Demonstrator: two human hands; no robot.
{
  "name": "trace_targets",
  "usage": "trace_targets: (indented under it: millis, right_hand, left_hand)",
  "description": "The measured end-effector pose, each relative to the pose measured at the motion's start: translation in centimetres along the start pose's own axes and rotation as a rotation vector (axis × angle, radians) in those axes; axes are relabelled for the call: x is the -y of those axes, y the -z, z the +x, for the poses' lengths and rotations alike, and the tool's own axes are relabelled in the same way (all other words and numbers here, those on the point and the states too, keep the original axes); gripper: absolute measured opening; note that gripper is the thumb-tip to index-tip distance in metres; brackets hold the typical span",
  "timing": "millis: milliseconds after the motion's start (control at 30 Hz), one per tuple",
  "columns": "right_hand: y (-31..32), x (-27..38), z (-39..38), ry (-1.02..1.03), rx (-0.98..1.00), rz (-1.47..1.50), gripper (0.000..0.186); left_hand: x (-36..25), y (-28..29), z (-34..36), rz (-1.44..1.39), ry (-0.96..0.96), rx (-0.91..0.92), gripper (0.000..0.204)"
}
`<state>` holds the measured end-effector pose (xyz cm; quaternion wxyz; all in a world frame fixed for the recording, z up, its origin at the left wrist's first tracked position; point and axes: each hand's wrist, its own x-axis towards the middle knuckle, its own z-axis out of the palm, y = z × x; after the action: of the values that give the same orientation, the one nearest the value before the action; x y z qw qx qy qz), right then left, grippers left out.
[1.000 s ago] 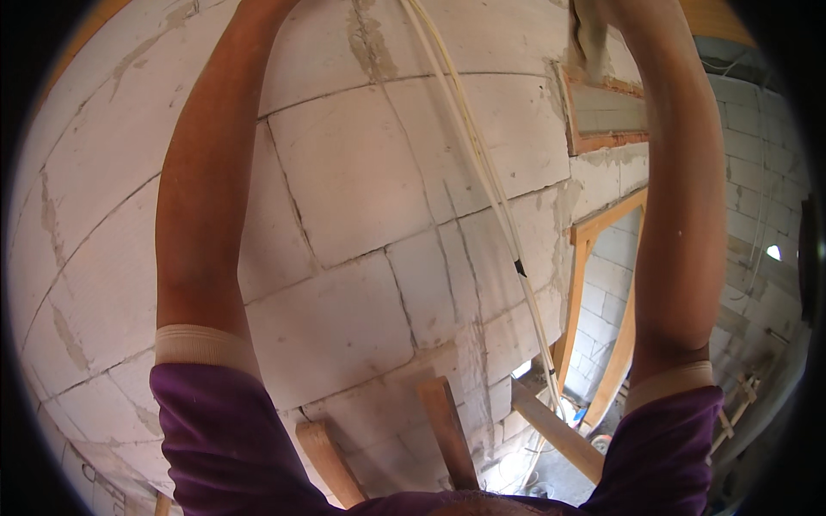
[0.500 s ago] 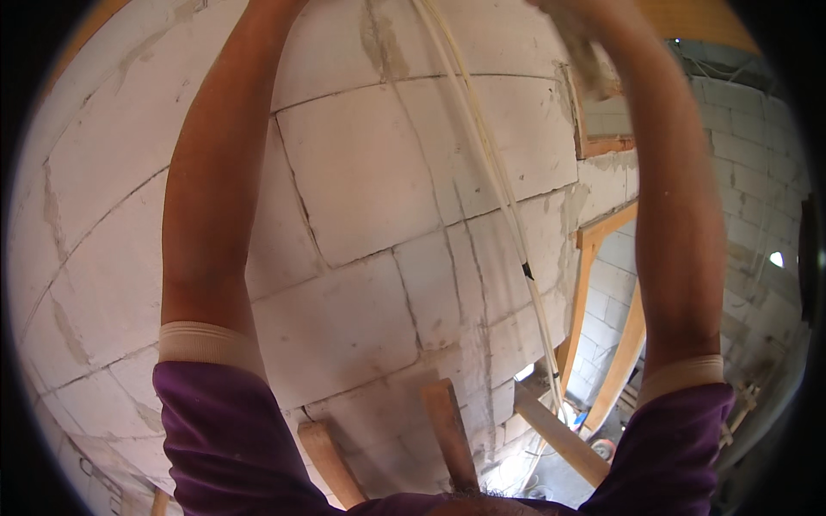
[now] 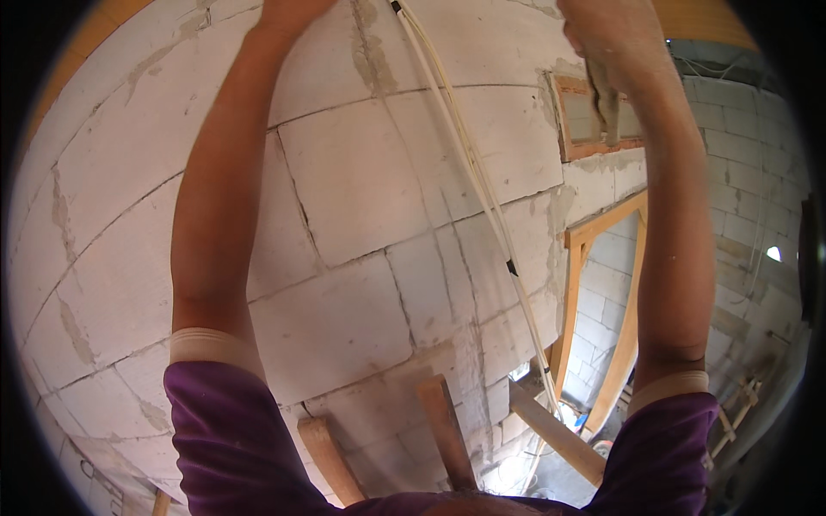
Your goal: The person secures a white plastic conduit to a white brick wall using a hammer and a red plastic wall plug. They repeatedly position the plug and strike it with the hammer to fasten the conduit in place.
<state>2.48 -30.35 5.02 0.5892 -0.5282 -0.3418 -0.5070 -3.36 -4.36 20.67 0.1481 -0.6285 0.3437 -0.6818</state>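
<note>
Both my arms are raised against a wall of pale blocks. At the upper edge my left hand is cut off by the frame, near the wall; its fingers and anything in them are out of sight. My right hand is closed around a tool with a worn grey-brown handle, whose lower end sticks out below the fist. The other end of that tool lies beyond the picture, so its kind does not show. Between my arms, pale cables bound with black tape run down the wall.
Wooden beam ends jut out low by the wall, and another beam slants at the lower right. A wooden door frame and a small framed opening are on the right. A lit floor area with clutter lies far below.
My right hand has come lower into view with the tool, showing more of the fist and handle. My left hand has shifted slightly right and down. The view has moved a little.
</note>
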Motion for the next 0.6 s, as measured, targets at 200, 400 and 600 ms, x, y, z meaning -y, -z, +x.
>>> trace_targets:
  millis: [200,400,600]
  right_hand:
    - [2.5,1.4,0.4,-0.111,0.009,0.053,0.04]
    - [2.8,-0.6,-0.3,0.002,-0.003,0.089,0.04]
    - [1.9,1.6,-0.5,-0.154,0.053,0.014,0.042]
  left_hand:
    - [3.1,3.5,3.9,-0.158,0.095,0.093,0.032]
    - [2.8,2.7,2.5,0.034,0.175,0.097,0.031]
    - [2.1,2.9,2.8,-0.017,0.162,0.082,0.034]
